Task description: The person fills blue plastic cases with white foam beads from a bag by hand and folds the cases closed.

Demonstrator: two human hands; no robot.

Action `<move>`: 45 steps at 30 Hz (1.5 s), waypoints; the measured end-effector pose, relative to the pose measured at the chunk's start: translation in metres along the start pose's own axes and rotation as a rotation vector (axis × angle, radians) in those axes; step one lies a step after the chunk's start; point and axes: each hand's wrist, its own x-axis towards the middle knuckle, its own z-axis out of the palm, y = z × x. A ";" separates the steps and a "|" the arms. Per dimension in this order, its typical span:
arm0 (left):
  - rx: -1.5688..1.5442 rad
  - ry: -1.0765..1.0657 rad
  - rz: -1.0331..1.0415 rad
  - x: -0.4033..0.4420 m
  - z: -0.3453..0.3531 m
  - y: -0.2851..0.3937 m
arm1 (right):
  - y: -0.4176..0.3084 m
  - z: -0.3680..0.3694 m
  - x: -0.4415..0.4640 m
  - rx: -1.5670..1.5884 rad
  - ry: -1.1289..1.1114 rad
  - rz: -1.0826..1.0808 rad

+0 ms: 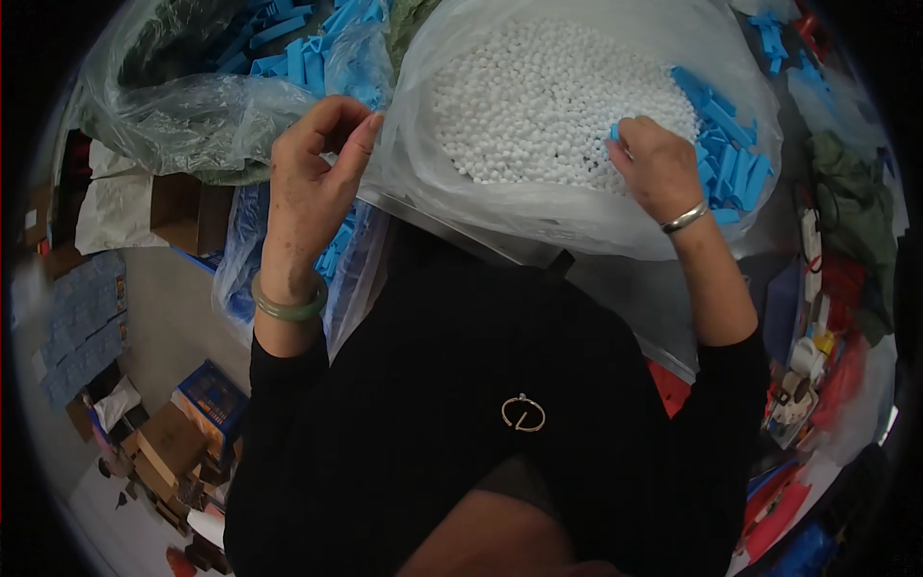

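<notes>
Take 12 o'clock as straight ahead of the person. The right hand (659,168), towards 1 o'clock, is over the white pellets (538,96), its thumb and forefinger closed on a small blue piece (614,132) of which only a bit peeks out. The other fingers are curled in. More blue pieces (735,159) lie heaped just beside it, at the pellets' right-hand side, inside the same open clear bag (447,207).

The left hand (322,178) is raised at 10 o'clock, thumb and forefinger nearly meeting, the rest bent; whether anything thin sits between the tips, I can't tell. The work in hand looks like handling these pieces one at a time, and I'd judge that moving this one calls for a light, steady pinch clear of the loose pellets.

The bag sits at 12 on a grey metal table (630,313). Another clear bag (216,111) spreads at 10 o'clock with blue parts (306,62) in it, and a cardboard box (183,207) stands nearer 9. On towards 8 are a blue crate (210,396) and more cartons (173,438) on the floor. Round by 3 o'clock there's a crumpled green cloth (851,221), with a white power strip (810,245) just by it.
</notes>
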 end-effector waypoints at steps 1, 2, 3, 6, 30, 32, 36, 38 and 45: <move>-0.012 0.002 0.000 0.000 0.002 0.001 | -0.003 0.010 -0.006 -0.158 -0.039 0.022; -0.011 0.005 0.000 0.000 0.003 0.003 | -0.003 0.020 -0.011 -0.158 -0.038 0.019; -0.023 0.001 0.009 -0.001 0.004 0.004 | -0.003 0.030 -0.014 -0.225 -0.070 0.079; -0.041 -0.001 0.018 -0.002 0.006 0.003 | 0.003 0.044 -0.011 -0.287 -0.066 0.120; -0.050 -0.016 0.073 0.013 0.012 0.011 | -0.030 0.060 0.138 0.478 -0.264 0.119; -0.036 -0.028 0.098 0.017 0.015 0.018 | -0.033 0.045 0.133 0.709 -0.261 0.164; -0.002 -0.085 0.241 0.025 0.034 0.022 | -0.015 0.004 0.110 1.128 -0.391 0.079; 0.000 -0.112 0.295 0.030 0.056 0.023 | -0.015 -0.014 0.095 1.211 -0.383 0.033; -0.224 -0.170 0.401 0.043 0.124 0.011 | -0.031 -0.047 0.054 1.146 -0.261 0.076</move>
